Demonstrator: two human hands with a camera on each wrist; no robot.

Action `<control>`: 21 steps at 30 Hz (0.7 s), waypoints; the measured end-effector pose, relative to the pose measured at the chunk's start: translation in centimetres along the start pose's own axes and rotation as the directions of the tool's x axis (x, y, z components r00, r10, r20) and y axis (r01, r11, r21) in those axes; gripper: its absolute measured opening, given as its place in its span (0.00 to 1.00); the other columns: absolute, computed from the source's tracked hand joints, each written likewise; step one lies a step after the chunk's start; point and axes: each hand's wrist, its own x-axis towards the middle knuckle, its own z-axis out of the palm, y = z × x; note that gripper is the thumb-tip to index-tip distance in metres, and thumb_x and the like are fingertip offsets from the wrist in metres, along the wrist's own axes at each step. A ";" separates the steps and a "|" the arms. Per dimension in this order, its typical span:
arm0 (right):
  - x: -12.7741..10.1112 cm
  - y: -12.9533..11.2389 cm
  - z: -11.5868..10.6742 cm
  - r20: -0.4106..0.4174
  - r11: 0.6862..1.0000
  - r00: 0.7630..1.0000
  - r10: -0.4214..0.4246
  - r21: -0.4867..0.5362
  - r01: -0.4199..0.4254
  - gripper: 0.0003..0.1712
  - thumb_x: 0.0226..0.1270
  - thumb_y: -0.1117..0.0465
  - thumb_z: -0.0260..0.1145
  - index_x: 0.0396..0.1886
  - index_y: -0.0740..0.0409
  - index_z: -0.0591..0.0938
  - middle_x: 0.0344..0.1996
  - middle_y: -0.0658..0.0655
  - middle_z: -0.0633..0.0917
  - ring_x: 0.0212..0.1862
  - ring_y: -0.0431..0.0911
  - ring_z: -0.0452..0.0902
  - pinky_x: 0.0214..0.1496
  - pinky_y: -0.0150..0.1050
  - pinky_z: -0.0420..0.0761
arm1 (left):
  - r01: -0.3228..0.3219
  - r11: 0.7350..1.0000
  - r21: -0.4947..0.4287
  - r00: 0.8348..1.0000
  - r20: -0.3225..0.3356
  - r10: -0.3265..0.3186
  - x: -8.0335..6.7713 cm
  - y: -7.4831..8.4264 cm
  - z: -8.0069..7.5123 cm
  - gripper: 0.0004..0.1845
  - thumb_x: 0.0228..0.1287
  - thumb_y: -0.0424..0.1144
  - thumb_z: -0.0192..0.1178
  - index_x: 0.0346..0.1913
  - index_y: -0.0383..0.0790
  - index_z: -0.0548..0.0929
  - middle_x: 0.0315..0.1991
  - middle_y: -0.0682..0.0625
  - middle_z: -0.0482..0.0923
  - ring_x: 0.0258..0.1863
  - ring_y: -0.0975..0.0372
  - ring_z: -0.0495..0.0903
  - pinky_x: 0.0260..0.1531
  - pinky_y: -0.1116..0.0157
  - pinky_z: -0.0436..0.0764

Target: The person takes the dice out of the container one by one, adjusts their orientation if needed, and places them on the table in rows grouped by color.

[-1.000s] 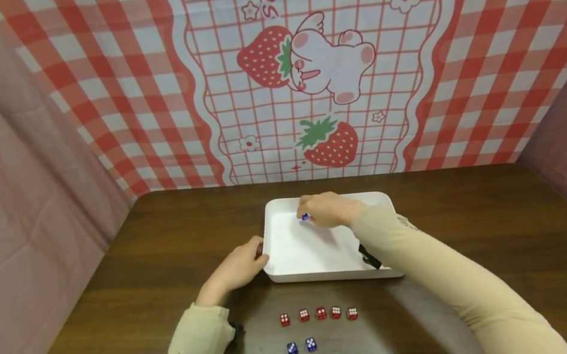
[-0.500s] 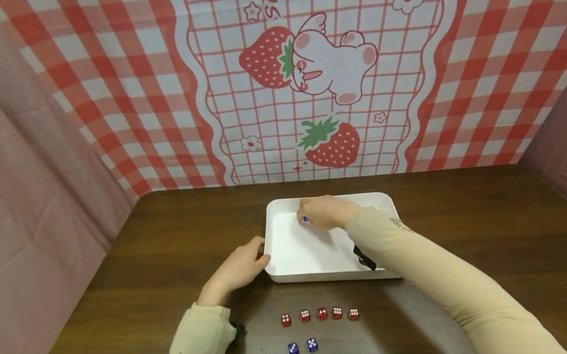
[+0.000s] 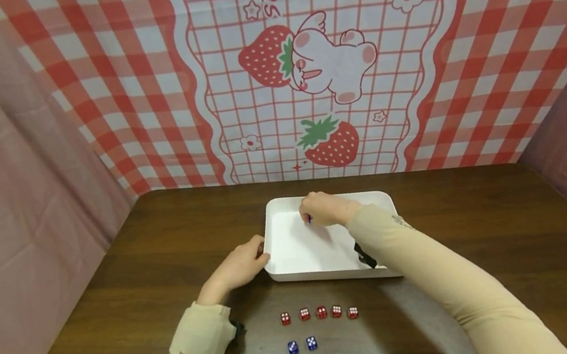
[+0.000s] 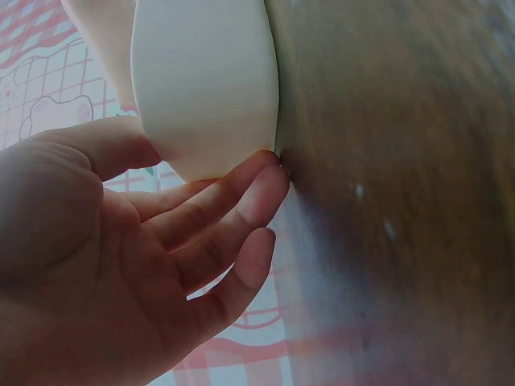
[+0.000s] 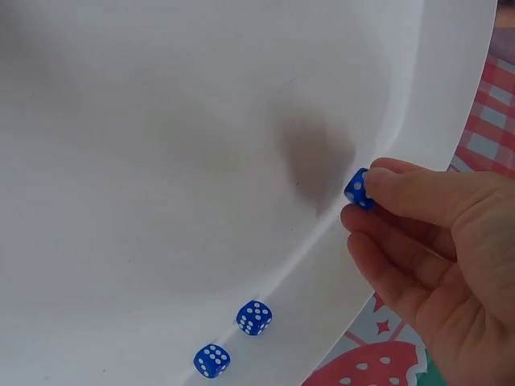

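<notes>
The left hand [image 3: 236, 265] holds the left side of a white tray [image 3: 294, 254]; in the left wrist view its thumb lies on one side of the tray wall [image 4: 205, 88] and its fingers touch the other. Inside the tray, near the far wall, the right hand [image 3: 325, 208] pinches a blue die [image 5: 358, 189] between thumb and fingers. Two more blue dice, one [image 5: 254, 318] and another [image 5: 212, 360], lie by the tray wall in the right wrist view; the head view does not show them.
In front of the tray, several red dice [image 3: 321, 312] form a row on the wooden table [image 3: 172, 235]. Closer still lie two blue dice [image 3: 302, 345]. A strawberry-print checked cloth [image 3: 302, 77] hangs behind the table, and pink cloth [image 3: 10, 209] hangs at the left.
My right hand has shifted slightly right with the blue die, which now shows less between the fingers. The left hand stays on the tray, and the dice on the table have not moved.
</notes>
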 end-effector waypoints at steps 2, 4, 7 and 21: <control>-0.1 0.0 -0.2 -0.017 1.000 1.000 -0.022 0.004 0.022 0.08 0.54 0.72 0.61 0.26 0.56 0.81 0.29 0.53 0.81 0.33 0.44 0.74 0.37 0.36 0.74 | 0.004 1.000 -0.001 1.000 0.001 -0.004 0.0 0.0 0.0 0.14 0.63 0.36 0.51 0.50 0.35 0.72 0.36 0.47 0.77 0.31 0.62 0.72 0.35 0.62 0.72; -0.3 0.1 -0.4 -0.029 0.999 0.999 -0.035 0.015 0.035 0.07 0.53 0.72 0.62 0.24 0.56 0.80 0.26 0.52 0.80 0.30 0.43 0.72 0.35 0.34 0.73 | 0.006 1.000 0.001 1.000 0.000 -0.006 0.0 -0.1 0.0 0.14 0.63 0.36 0.51 0.50 0.35 0.72 0.36 0.47 0.77 0.31 0.61 0.72 0.35 0.62 0.72; -0.5 0.0 -0.8 -0.046 0.999 0.998 -0.039 0.023 0.040 0.07 0.53 0.71 0.63 0.23 0.56 0.79 0.24 0.50 0.78 0.28 0.42 0.70 0.33 0.33 0.72 | 0.008 1.000 0.007 1.000 0.000 -0.008 0.0 -0.1 -0.1 0.14 0.63 0.36 0.51 0.50 0.35 0.72 0.37 0.47 0.77 0.31 0.61 0.72 0.35 0.62 0.72; -1.9 -0.4 -0.8 -0.096 0.994 0.992 -0.076 0.072 0.083 0.05 0.53 0.70 0.63 0.29 0.59 0.82 0.29 0.52 0.81 0.32 0.43 0.73 0.38 0.36 0.75 | 0.001 1.000 0.008 1.000 0.007 -0.001 -0.1 0.1 -0.3 0.14 0.63 0.36 0.51 0.49 0.34 0.72 0.36 0.47 0.77 0.31 0.61 0.72 0.34 0.62 0.72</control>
